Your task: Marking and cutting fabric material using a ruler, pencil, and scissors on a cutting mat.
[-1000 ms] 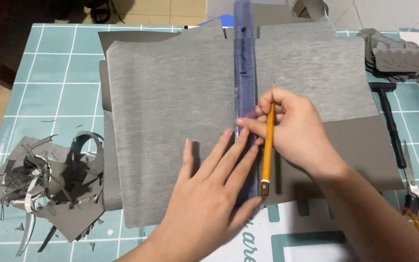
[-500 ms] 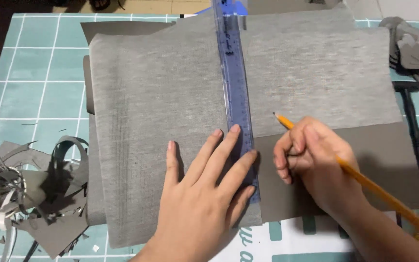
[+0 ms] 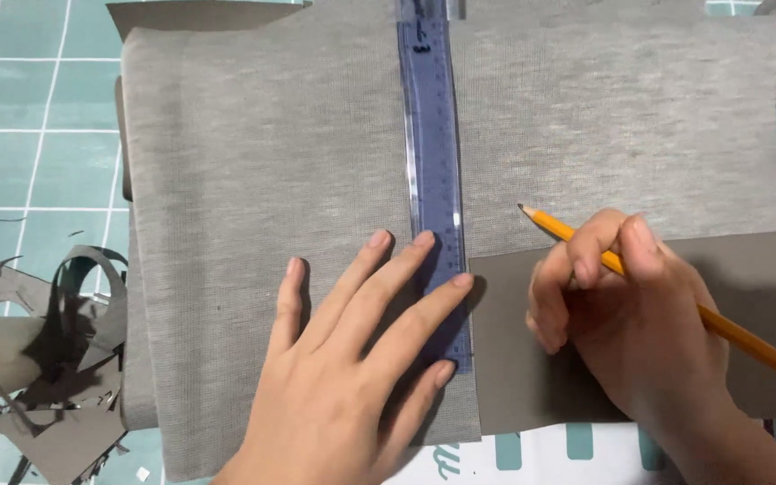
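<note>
While left hand [image 3: 352, 395] lies flat, fingers spread, on blue ruler [image 3: 433, 162] over grey fabric [image 3: 262, 180], right hand [image 3: 630, 314] grips yellow pencil [image 3: 577, 241].

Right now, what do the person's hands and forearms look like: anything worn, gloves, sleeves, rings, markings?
Both hands are bare. The left hand shows no glove, ring or watch, and its nails are short and unpainted. The right hand is likewise ungloved and ringless. The visible part of each wrist and forearm is uncovered: no sleeve, strap or bracelet comes into view. No tattoos, plasters or markings show.
</note>
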